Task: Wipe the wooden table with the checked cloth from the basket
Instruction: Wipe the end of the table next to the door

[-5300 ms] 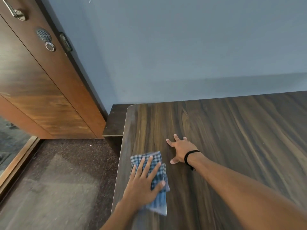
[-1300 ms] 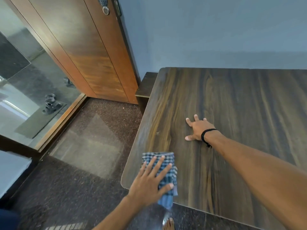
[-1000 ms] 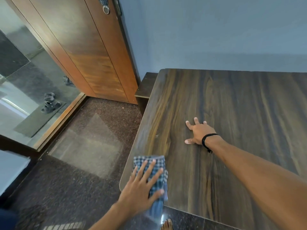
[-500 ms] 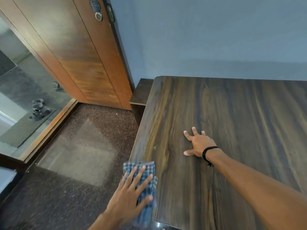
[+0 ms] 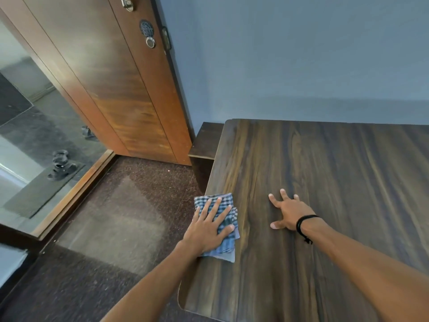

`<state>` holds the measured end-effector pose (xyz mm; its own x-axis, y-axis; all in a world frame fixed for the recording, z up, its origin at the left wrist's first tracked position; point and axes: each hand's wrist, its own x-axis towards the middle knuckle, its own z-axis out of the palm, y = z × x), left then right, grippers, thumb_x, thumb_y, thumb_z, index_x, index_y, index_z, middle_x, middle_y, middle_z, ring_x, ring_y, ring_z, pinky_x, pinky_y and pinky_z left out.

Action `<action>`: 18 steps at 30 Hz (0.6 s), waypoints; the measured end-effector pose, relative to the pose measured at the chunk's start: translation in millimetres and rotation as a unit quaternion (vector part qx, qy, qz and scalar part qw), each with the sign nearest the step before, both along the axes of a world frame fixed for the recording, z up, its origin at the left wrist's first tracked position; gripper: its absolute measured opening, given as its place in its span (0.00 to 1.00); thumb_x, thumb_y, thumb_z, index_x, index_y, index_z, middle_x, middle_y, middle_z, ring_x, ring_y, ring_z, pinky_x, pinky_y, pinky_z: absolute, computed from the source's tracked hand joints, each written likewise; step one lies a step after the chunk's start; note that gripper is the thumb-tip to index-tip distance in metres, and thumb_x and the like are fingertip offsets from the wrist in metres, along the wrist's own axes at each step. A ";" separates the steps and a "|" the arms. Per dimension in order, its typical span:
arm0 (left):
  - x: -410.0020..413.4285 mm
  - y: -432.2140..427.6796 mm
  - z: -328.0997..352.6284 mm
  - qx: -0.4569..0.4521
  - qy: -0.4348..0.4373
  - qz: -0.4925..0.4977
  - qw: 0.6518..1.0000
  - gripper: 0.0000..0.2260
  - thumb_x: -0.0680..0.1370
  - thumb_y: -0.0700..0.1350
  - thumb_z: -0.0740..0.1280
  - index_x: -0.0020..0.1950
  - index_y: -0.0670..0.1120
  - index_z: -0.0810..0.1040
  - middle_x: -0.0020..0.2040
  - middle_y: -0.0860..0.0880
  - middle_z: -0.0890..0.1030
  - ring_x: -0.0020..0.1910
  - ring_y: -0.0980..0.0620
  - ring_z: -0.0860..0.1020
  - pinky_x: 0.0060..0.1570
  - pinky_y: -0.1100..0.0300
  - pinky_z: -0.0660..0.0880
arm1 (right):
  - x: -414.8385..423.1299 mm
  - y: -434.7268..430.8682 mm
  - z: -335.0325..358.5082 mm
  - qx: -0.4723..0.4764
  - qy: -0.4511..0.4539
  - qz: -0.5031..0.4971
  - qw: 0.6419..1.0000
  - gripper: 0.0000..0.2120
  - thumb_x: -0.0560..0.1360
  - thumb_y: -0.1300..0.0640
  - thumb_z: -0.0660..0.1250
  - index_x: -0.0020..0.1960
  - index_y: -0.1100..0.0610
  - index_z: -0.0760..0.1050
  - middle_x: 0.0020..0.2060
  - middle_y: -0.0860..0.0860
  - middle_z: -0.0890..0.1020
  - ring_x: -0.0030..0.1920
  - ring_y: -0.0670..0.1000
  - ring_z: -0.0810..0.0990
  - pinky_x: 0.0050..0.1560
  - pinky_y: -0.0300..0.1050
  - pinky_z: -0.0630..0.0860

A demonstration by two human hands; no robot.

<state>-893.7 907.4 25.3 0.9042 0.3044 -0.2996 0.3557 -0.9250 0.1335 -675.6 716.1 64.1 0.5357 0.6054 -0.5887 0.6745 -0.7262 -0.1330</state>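
Note:
A folded blue-and-white checked cloth lies at the left edge of the dark wooden table, partly overhanging it. My left hand presses flat on the cloth with fingers spread. My right hand, with a black band at the wrist, rests flat on the bare tabletop to the right of the cloth, fingers spread, holding nothing. No basket is in view.
A blue wall runs behind the table. A brown wooden door stands at the left, with a low dark ledge between it and the table. Dark speckled floor lies left of the table; sandals sit beyond the threshold.
My left hand has slid the cloth away from the near corner, farther along the table's left edge. My right hand stays planted on the tabletop. The view has tilted upward a little.

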 end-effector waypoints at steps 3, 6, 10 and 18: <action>-16.0 -19.1 0.3 -0.007 -0.003 0.008 1.000 0.29 0.81 0.69 0.41 0.77 0.64 0.31 0.80 0.53 0.32 0.78 0.49 0.30 0.77 0.45 0.35 | -3.8 0.2 -0.1 -0.011 -0.006 -0.012 1.000 0.49 0.75 0.41 0.71 0.82 0.43 0.40 0.81 0.52 0.40 0.79 0.67 0.46 0.75 0.62 0.61; -50.6 -38.3 -5.6 0.010 -0.013 0.003 1.000 0.28 0.81 0.70 0.40 0.74 0.66 0.28 0.79 0.54 0.30 0.77 0.48 0.29 0.74 0.49 0.31 | -8.7 7.3 0.2 -0.024 -0.004 -0.024 0.999 0.48 0.77 0.44 0.71 0.82 0.46 0.40 0.81 0.55 0.40 0.79 0.68 0.49 0.75 0.62 0.61; -38.8 -26.1 -5.0 0.015 -0.007 0.007 1.000 0.30 0.80 0.70 0.41 0.78 0.63 0.33 0.79 0.54 0.31 0.78 0.49 0.30 0.75 0.48 0.32 | -14.9 19.5 5.1 -0.034 -0.044 -0.016 0.998 0.47 0.77 0.47 0.71 0.83 0.53 0.43 0.80 0.63 0.45 0.75 0.66 0.63 0.75 0.58 0.60; 39.8 4.6 -5.9 -0.004 0.011 0.043 0.999 0.31 0.80 0.69 0.42 0.80 0.60 0.36 0.80 0.51 0.32 0.78 0.46 0.32 0.77 0.42 0.35 | -13.5 10.8 -8.0 -0.004 -0.012 -0.008 1.000 0.43 0.78 0.50 0.69 0.81 0.42 0.43 0.80 0.61 0.42 0.77 0.70 0.53 0.75 0.63 0.61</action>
<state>-853.9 912.0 19.4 0.8682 0.3779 -0.3217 0.4365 -0.8899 0.1327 -689.1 726.9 56.1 0.5599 0.5921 -0.5796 0.6654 -0.7381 -0.1113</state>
